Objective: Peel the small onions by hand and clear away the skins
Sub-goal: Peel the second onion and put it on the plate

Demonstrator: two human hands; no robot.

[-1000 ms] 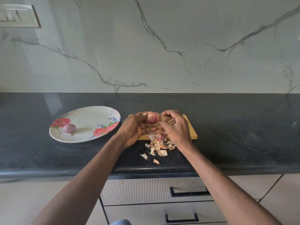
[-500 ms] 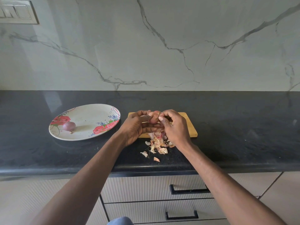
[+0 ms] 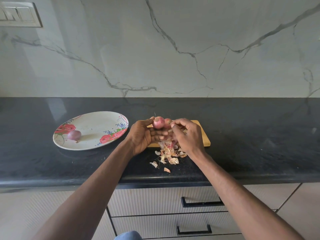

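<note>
Domestic kitchen, as I view it: black granite countertop w/ marble-veined backsplash, ribbed drawers w/ black handles below, wall switch plate, floral plate, wooden chopping board.

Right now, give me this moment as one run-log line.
step: peeling | left hand: holds onion | right hand: pinching at skin | peeled onion: on plate | skins: on counter, uncleared

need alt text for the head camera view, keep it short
A person's left hand holds a small onion over a wooden board while the right hand picks at skin beside it. Loose skins lie on the black counter, and one peeled onion sits on a floral plate to the left.
</note>
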